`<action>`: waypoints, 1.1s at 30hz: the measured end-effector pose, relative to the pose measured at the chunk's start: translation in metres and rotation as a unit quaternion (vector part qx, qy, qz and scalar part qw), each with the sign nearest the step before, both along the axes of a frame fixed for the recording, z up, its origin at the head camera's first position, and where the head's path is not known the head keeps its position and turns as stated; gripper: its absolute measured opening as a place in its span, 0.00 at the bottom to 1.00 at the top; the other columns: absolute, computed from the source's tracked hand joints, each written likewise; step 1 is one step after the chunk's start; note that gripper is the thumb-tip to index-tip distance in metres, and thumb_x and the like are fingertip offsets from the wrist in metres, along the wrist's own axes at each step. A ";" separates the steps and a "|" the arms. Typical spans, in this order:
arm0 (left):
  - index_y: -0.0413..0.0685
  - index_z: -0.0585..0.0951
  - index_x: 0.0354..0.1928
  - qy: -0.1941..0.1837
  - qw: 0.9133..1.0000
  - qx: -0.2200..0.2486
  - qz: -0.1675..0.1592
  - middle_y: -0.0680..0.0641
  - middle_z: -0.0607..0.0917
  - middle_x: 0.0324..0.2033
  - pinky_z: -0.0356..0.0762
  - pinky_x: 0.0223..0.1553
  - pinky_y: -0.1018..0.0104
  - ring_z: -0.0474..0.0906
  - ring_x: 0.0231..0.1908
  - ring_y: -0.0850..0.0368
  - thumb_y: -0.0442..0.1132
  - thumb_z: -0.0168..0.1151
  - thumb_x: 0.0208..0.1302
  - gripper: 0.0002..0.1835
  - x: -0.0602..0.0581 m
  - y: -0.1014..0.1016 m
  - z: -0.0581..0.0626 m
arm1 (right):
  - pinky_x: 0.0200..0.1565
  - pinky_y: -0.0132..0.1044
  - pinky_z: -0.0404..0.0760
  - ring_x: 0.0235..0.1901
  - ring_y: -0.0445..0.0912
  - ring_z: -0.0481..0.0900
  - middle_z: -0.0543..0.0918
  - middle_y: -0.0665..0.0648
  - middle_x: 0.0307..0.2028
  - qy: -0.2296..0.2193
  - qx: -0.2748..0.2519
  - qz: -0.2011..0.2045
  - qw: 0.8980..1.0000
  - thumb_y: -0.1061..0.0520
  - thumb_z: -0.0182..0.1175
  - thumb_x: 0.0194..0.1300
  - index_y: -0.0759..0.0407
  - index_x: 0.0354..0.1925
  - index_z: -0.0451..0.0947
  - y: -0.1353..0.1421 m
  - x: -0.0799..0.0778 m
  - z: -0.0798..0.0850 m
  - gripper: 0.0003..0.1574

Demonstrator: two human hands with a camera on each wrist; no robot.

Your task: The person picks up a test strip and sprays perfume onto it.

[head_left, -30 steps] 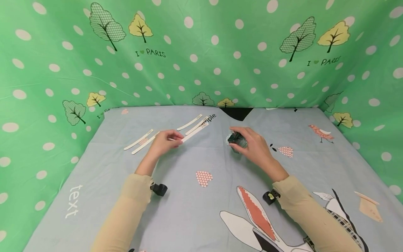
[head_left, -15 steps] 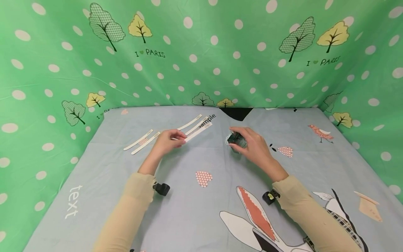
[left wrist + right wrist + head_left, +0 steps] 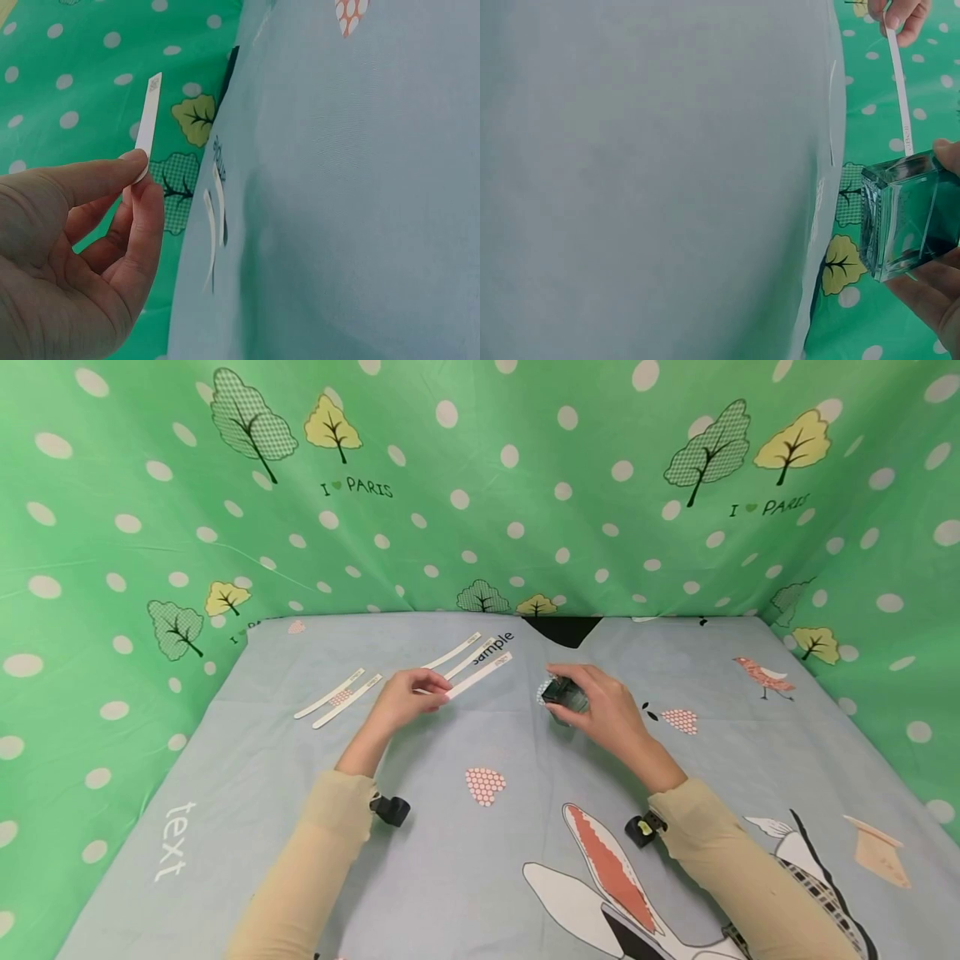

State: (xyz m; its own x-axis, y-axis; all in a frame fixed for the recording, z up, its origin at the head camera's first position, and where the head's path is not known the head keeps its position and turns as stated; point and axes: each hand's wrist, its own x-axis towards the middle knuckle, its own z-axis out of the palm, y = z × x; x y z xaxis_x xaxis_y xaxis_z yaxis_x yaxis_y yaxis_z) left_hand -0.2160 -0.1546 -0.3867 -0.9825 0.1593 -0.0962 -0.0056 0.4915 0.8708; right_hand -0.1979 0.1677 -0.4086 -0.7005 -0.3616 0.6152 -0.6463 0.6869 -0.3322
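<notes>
My left hand (image 3: 408, 700) pinches one end of a white paper test strip (image 3: 483, 674), which slants up and to the right toward the bottle. The left wrist view shows the strip (image 3: 150, 112) between thumb and fingertips, with small print at its far end. In my right hand (image 3: 611, 706) I grip a clear, greenish glass perfume bottle (image 3: 567, 695), tilted toward the left, thumb and fingers on its sides. From the right wrist, the printed tip of the strip overlaps the edge of the square bottle (image 3: 907, 217). Part of the bottle is hidden by my fingers.
Two more paper strips (image 3: 330, 695) lie on the grey-blue printed cloth (image 3: 450, 860) left of my left hand. Another two strips (image 3: 453, 652) lie just behind it. A green dotted curtain (image 3: 480, 485) hangs along the back and sides of the table.
My left hand has moved slightly right, carrying the paper test strip closer to the bottle and uncovering more of the strips lying at left. The right hand and perfume bottle stay almost still.
</notes>
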 end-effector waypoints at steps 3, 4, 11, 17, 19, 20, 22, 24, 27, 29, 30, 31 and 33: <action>0.35 0.83 0.47 -0.002 1.000 0.002 0.001 0.39 0.86 0.39 0.86 0.40 0.69 0.80 0.31 0.64 0.31 0.68 0.61 0.12 0.000 0.001 0.001 | 0.49 0.51 0.86 0.51 0.54 0.85 0.86 0.57 0.52 0.004 -0.002 0.001 1.000 0.50 0.77 0.54 0.50 0.59 0.78 0.000 0.001 0.001 0.35; 0.35 0.83 0.47 -0.002 1.000 0.002 0.002 0.40 0.86 0.39 0.86 0.40 0.69 0.80 0.31 0.64 0.31 0.68 0.61 0.12 0.000 0.001 0.001 | 0.49 0.52 0.86 0.51 0.54 0.85 0.86 0.58 0.51 0.005 -0.004 0.000 1.000 0.50 0.77 0.53 0.50 0.59 0.79 0.000 0.001 0.001 0.35; 0.36 0.84 0.47 -0.006 1.000 -0.005 0.007 0.40 0.86 0.39 0.87 0.40 0.69 0.80 0.31 0.63 0.31 0.68 0.61 0.12 0.000 0.002 0.002 | 0.48 0.54 0.86 0.51 0.55 0.84 0.85 0.60 0.52 0.001 -0.012 -0.008 1.000 0.51 0.75 0.56 0.50 0.61 0.77 0.000 0.002 0.003 0.35; 0.36 0.84 0.47 -0.007 1.000 -0.007 0.008 0.41 0.86 0.38 0.86 0.40 0.70 0.80 0.31 0.63 0.31 0.68 0.62 0.12 -0.002 0.001 0.001 | 0.48 0.53 0.86 0.52 0.55 0.84 0.85 0.59 0.52 -0.002 -0.014 -0.004 1.000 0.50 0.75 0.56 0.49 0.61 0.76 0.000 0.001 0.002 0.35; 0.36 0.84 0.47 -0.007 1.000 -0.009 0.009 0.42 0.86 0.38 0.86 0.40 0.70 0.80 0.32 0.62 0.31 0.68 0.62 0.12 -0.003 0.001 0.001 | 0.48 0.53 0.86 0.51 0.55 0.84 0.85 0.59 0.52 -0.001 -0.015 -0.003 1.000 0.50 0.75 0.56 0.49 0.61 0.76 0.000 0.000 0.001 0.35; 0.37 0.84 0.46 -0.008 1.000 -0.009 0.010 0.43 0.86 0.37 0.86 0.40 0.70 0.80 0.32 0.62 0.32 0.68 0.62 0.12 -0.003 0.001 0.001 | 0.48 0.53 0.86 0.51 0.55 0.84 0.85 0.59 0.52 0.000 -0.014 -0.003 1.000 0.50 0.75 0.56 0.49 0.61 0.76 0.000 0.000 0.001 0.35; 0.38 0.84 0.46 -0.010 1.000 -0.013 0.012 0.44 0.85 0.37 0.86 0.40 0.70 0.80 0.32 0.62 0.32 0.68 0.62 0.11 -0.004 0.002 0.002 | 0.48 0.53 0.86 0.51 0.55 0.84 0.85 0.59 0.52 0.000 -0.014 -0.003 1.000 0.50 0.75 0.56 0.49 0.61 0.76 0.000 0.000 0.001 0.35; 0.38 0.84 0.46 -0.011 1.000 -0.016 0.013 0.44 0.85 0.37 0.86 0.40 0.70 0.80 0.33 0.61 0.32 0.68 0.62 0.11 -0.004 0.002 0.003 | 0.47 0.53 0.86 0.51 0.55 0.84 0.85 0.59 0.52 0.001 -0.014 -0.003 1.000 0.50 0.75 0.56 0.48 0.61 0.76 0.000 0.001 0.001 0.35; 0.39 0.84 0.46 -0.012 1.000 -0.019 0.012 0.43 0.85 0.38 0.86 0.41 0.69 0.80 0.33 0.60 0.32 0.68 0.62 0.11 -0.004 0.003 0.004 | 0.47 0.53 0.86 0.51 0.55 0.84 0.85 0.59 0.52 0.001 -0.013 -0.005 1.000 0.50 0.75 0.56 0.48 0.61 0.76 0.000 0.001 0.001 0.35; 0.38 0.84 0.46 -0.012 1.000 -0.021 0.012 0.43 0.85 0.39 0.86 0.41 0.69 0.80 0.34 0.60 0.32 0.67 0.62 0.11 -0.005 0.003 0.005 | 0.47 0.53 0.86 0.51 0.55 0.84 0.85 0.59 0.52 0.000 -0.012 -0.005 1.000 0.50 0.75 0.56 0.48 0.61 0.76 0.000 0.001 0.002 0.35; 0.38 0.84 0.47 -0.012 1.000 -0.021 0.012 0.43 0.85 0.39 0.86 0.41 0.69 0.80 0.34 0.60 0.32 0.68 0.62 0.11 -0.005 0.004 0.005 | 0.46 0.53 0.86 0.51 0.55 0.84 0.85 0.59 0.51 -0.001 -0.012 -0.006 1.000 0.50 0.75 0.56 0.48 0.61 0.76 0.000 0.001 0.002 0.35; 0.38 0.84 0.47 -0.011 1.000 -0.022 0.012 0.42 0.85 0.39 0.86 0.42 0.69 0.80 0.34 0.60 0.32 0.68 0.62 0.11 -0.005 0.004 0.006 | 0.46 0.53 0.86 0.51 0.55 0.84 0.85 0.59 0.51 -0.001 -0.012 -0.006 1.000 0.50 0.75 0.56 0.48 0.61 0.76 0.000 0.001 0.002 0.35; 0.39 0.84 0.46 -0.012 1.000 -0.024 0.013 0.42 0.85 0.39 0.86 0.42 0.69 0.80 0.34 0.59 0.32 0.68 0.62 0.11 -0.007 0.005 0.006 | 0.46 0.53 0.87 0.50 0.55 0.84 0.85 0.59 0.51 -0.002 -0.011 -0.006 1.000 0.50 0.75 0.56 0.48 0.61 0.76 -0.001 0.001 0.002 0.35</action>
State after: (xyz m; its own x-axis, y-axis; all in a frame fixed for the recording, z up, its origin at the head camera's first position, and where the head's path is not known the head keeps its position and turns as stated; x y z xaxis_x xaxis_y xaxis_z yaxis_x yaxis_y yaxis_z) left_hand -0.2226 -0.1499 -0.3811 -0.9836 0.1290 -0.1263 -0.0388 0.5322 0.8458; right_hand -0.1967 0.1671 -0.4068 -0.7078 -0.3389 0.6198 -0.6362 0.6872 -0.3507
